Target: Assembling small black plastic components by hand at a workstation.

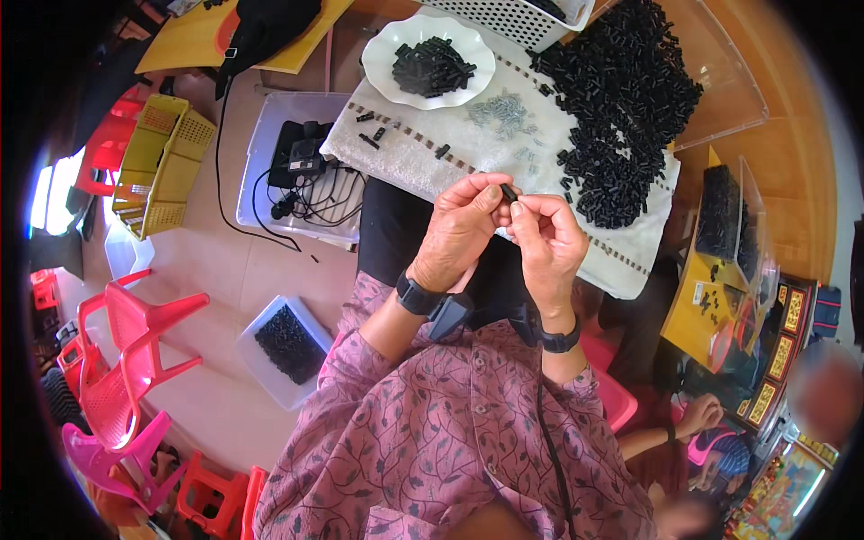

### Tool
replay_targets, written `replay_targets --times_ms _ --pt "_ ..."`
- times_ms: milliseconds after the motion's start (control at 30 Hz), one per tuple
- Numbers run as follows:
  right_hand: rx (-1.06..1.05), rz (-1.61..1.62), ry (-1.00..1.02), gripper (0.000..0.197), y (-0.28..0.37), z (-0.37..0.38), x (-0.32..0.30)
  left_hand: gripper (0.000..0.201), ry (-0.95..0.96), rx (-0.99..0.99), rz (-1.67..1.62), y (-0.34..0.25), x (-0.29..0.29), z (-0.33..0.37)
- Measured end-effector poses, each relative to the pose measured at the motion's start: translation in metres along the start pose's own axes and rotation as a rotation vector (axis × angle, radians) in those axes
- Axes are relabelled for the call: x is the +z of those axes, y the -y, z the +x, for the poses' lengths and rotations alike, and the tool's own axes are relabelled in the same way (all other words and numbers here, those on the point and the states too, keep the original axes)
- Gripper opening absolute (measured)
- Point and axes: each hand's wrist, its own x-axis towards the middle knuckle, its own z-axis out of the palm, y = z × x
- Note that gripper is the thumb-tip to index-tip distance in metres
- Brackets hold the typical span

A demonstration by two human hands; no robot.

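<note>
A small black cylindrical piece (508,192) is pinched between the thumb and fingers of my left hand (463,220), just off the near edge of the towel-covered table. My right hand (547,236) is closed in a pinch right beside the piece's lower end; whatever its fingertips hold is too small to make out. Ahead of my hands lies a scatter of little silvery metal pins (504,112). A large heap of black pieces (621,117) covers the right of the white towel (405,144). To the far left stands a scalloped white plate (376,56) with more black pieces.
A white perforated basket (504,25) stands at the far edge. On the floor to my left are a clear bin with cables (247,193), a tub of black pieces (261,373) and pink chairs (135,333). Another person's hand (700,414) shows at lower right, near a yellow table (688,315).
</note>
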Motion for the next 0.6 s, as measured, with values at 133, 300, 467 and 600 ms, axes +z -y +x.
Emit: replay_targets --times_ms 133,300,467,600 --pt "0.051 0.035 0.018 0.008 0.004 0.001 -0.001 0.02 -0.014 -0.007 0.009 -0.002 0.003 0.0" --pt "0.03 -0.05 0.019 0.009 0.002 0.0 0.0 0.018 -0.026 -0.023 0.038 -0.002 -0.001 0.0" --pt "-0.02 -0.116 0.007 0.008 -0.004 0.0 -0.001 0.016 -0.061 -0.013 0.034 -0.002 0.002 0.0" --pt "-0.074 -0.148 0.01 0.009 -0.005 0.002 -0.001 0.015 -0.077 -0.01 0.043 -0.002 0.003 0.0"
